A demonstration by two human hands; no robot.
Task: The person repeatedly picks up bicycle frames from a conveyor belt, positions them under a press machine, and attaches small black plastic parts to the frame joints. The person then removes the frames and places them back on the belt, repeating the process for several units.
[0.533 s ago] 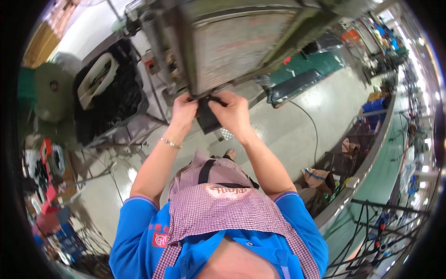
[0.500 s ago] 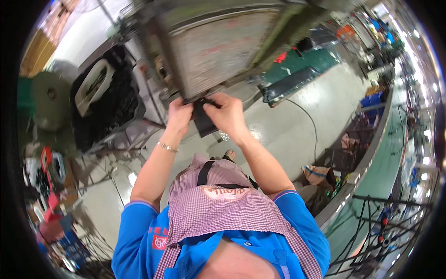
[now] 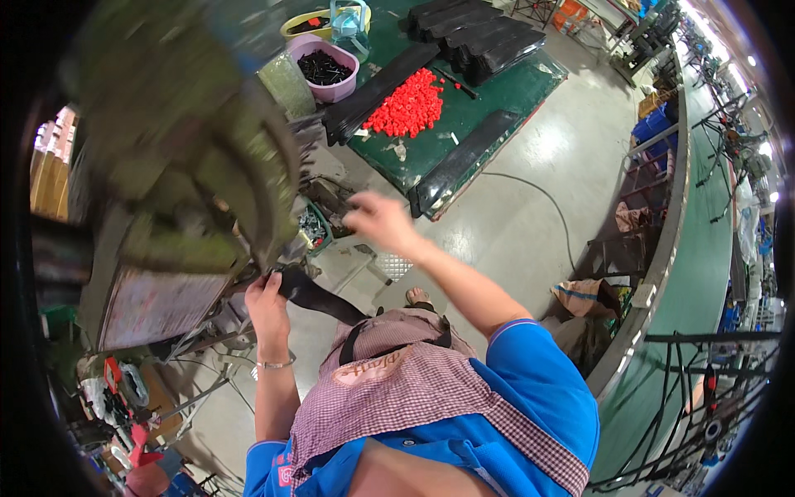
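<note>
Pale polished concrete floor (image 3: pixel 530 207) spreads under a crowded workshop, seen from above the person's blue shirt and checked apron.

At far left a large olive-green machine (image 3: pixel 182 166), blurred, fills the upper part of the view, with a worn metal panel (image 3: pixel 157 302) beneath it. Below that, a heap of red and white odds and ends lies on the floor, too small to count.

The left hand (image 3: pixel 267 300), a thin bracelet at its wrist, is closed around one end of a single flat black strip (image 3: pixel 319 296), held right at the machine's lower edge; the strip slants down toward the apron.

Just right of the machine, a small green tray of metal screws (image 3: pixel 312 225) sits low. The right hand (image 3: pixel 377 222) hovers beside it, fingers loosely curled and blurred; whether it grips anything I cannot tell.

Farther up, a green bench (image 3: pixel 497 91) carries one pink tub of dark small parts (image 3: pixel 325 68), one yellow basin (image 3: pixel 308 23), one pile of red caps (image 3: pixel 407 103), and several long black strips (image 3: pixel 464 161), some stacked at the far end.

Along the right runs a long green conveyor (image 3: pixel 704 248).
</note>
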